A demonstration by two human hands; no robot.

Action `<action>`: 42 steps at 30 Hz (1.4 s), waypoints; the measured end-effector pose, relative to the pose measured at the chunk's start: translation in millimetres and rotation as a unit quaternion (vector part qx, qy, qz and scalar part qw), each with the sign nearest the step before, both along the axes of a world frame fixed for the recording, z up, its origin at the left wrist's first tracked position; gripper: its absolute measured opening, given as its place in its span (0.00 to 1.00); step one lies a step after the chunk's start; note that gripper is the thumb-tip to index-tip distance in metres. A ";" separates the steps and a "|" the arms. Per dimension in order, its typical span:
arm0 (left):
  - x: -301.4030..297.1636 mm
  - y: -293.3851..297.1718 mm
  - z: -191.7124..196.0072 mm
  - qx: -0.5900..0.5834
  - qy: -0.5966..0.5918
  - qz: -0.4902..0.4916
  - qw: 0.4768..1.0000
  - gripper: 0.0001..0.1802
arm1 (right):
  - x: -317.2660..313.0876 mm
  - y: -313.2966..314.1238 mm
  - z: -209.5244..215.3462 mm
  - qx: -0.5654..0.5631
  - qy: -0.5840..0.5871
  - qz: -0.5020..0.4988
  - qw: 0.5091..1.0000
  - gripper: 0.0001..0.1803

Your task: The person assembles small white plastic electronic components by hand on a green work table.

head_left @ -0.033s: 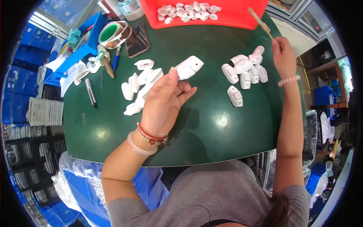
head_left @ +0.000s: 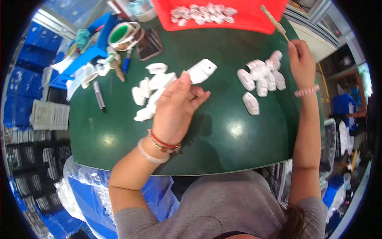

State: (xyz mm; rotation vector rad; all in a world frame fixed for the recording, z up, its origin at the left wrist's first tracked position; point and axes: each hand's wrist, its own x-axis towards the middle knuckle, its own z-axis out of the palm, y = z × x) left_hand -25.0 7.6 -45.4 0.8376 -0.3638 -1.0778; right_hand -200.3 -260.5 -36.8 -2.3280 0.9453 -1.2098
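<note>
My left hand (head_left: 175, 107) is raised over the round green table (head_left: 223, 135) and pinches a white plastic shell (head_left: 202, 71) between thumb and fingers. Beneath and left of that hand lies a heap of similar white shells (head_left: 153, 87). My right hand (head_left: 301, 59) reaches to the far right of the table and grips a thin wooden stick (head_left: 274, 22) that points up over the red tray. Just left of that hand sits a second cluster of white shells (head_left: 260, 77), with a single one (head_left: 251, 102) lying apart below it.
A red tray (head_left: 254, 22) with several small white parts stands at the table's far edge. At the far left are a tape roll (head_left: 125, 35), a dark phone (head_left: 149, 44), a pen (head_left: 99, 95) and a blue box (head_left: 85, 55). Plastic bags hang below the near edge.
</note>
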 end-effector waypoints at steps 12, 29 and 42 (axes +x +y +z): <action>1.5 -5.5 12.7 -0.006 0.013 0.107 0.994 0.12 | 17.9 102.2 12.9 0.062 -0.045 0.266 0.961 0.06; 6.1 -3.1 8.9 -0.035 0.003 0.100 0.994 0.17 | 19.1 101.7 15.2 0.008 -0.025 0.226 0.974 0.05; 4.8 -2.7 2.9 -0.009 0.002 0.079 0.997 0.17 | 21.2 105.7 14.1 -0.002 -0.027 0.255 0.966 0.04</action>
